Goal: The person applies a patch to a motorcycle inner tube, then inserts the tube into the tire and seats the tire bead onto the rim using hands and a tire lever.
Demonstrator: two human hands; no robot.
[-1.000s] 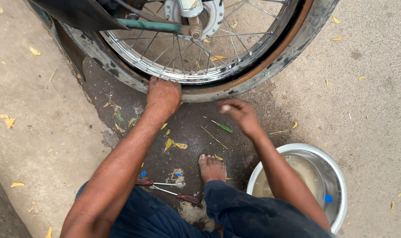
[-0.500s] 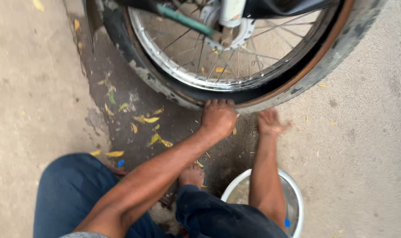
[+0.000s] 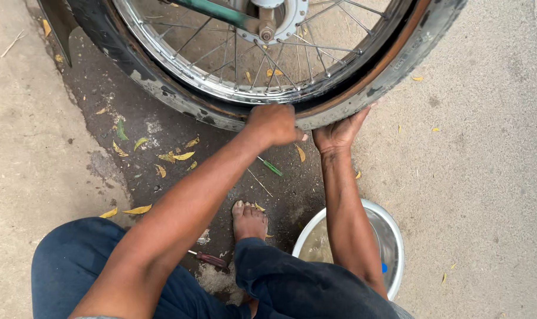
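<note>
head view, risk: my fingers could get pinched between tyre (image 3: 392,65) and rim (image 3: 316,88) if the bead snaps back.
left hand (image 3: 274,123): curled, pressing down on the tyre's lower edge.
right hand (image 3: 338,133): spread, cupping the tyre from beneath.
nearby: water bowl (image 3: 392,236), green screwdriver (image 3: 272,167) lying on the ground.

Both arms reach forward — left hand (image 3: 274,123) fisted, right hand (image 3: 338,133) cupped upward.

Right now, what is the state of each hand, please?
Left hand: closed, gripping the edge of the tyre by the rim.
Right hand: open, palm pressed against the tyre from below.
</note>
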